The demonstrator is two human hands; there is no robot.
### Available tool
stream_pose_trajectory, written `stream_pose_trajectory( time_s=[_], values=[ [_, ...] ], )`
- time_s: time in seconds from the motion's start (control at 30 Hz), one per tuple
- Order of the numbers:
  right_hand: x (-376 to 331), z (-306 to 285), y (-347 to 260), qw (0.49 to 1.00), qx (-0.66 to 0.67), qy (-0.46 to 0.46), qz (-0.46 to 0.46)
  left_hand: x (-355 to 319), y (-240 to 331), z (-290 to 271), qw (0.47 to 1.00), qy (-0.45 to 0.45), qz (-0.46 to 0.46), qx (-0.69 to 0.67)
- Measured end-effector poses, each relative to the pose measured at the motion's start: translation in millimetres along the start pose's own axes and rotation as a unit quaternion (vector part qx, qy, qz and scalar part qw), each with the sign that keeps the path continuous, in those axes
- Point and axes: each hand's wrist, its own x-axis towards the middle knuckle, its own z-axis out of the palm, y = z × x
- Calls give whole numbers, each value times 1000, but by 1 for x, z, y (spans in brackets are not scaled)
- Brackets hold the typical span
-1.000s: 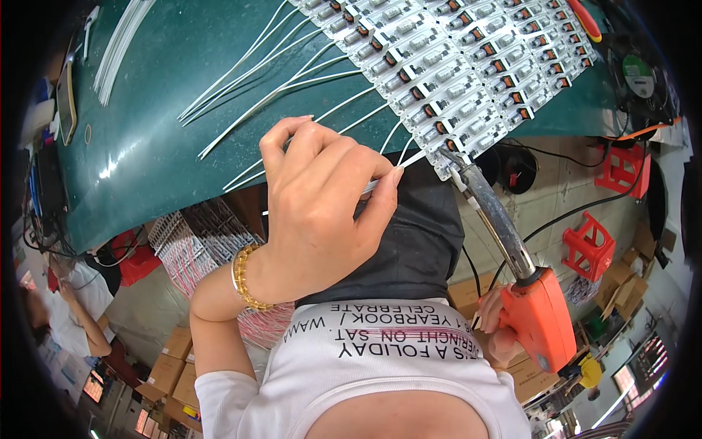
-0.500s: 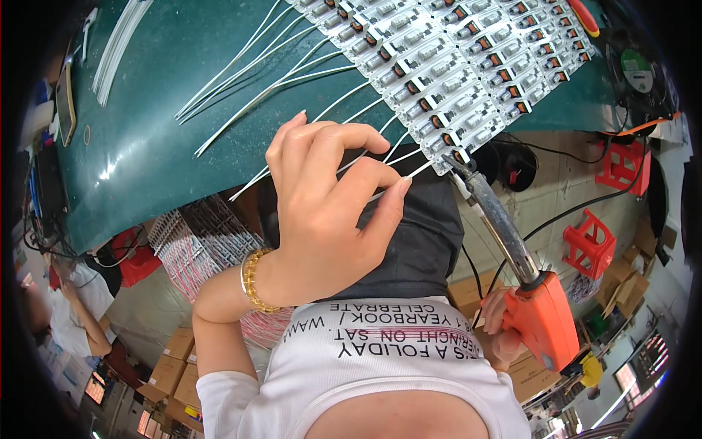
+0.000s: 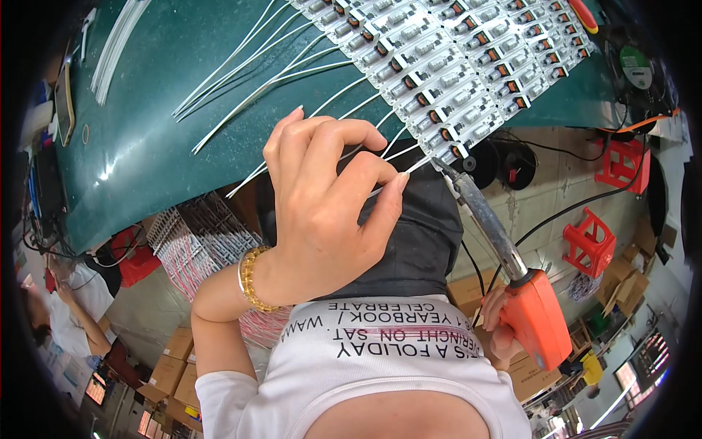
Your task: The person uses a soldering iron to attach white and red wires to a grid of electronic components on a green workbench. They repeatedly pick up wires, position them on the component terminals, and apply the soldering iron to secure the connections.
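Note:
Between thumb and forefinger, my left hand (image 3: 329,194) pinches a thin white wire (image 3: 418,164) beside the near corner of a panel of small circuit boards (image 3: 439,69). Its other fingers are curled above more white wires coming off the panel's left edge. My right hand (image 3: 497,322) grips the orange handle of a soldering gun (image 3: 537,318), partly hidden behind it. The gun's metal barrel points up and left, and its dark tip is at the panel's near corner, close to the wire end. The boards carry black and orange components in rows.
The panel lies on a green table (image 3: 168,168), overhanging its near edge. Loose white wires (image 3: 121,47) lie at the far left. A red-handled tool (image 3: 583,14) is beside the panel. Red stools (image 3: 589,241) and cardboard boxes (image 3: 162,366) stand below. Another person (image 3: 84,300) is at left.
The soldering gun's tip has shifted slightly left, from the corner component toward the wire end at the board's edge. My left hand has barely moved, still pinching the wire.

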Motion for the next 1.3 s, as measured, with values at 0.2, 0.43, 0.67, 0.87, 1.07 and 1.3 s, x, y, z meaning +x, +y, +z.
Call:
stream_pose_trajectory(
  time_s=[0.2,0.43,0.67,0.87,1.07,1.3],
  values=[
    [31,-14,-27,993,20,-114,37,-1,1,-2,1000,-4,3,9],
    [38,-4,-39,995,45,-61,60,-1,1,-2,1000,-9,3,12],
    [42,18,-23,959,283,20,-25,0,0,-6,1000,-4,14,-1],
    [83,20,-43,940,329,18,-92,29,-30,-77,964,234,-47,118],
    [118,22,-47,942,317,48,-98,70,-199,-177,893,123,-88,423],
    [153,33,-50,935,318,49,-150,149,-168,-92,949,70,125,280]
  ],
)
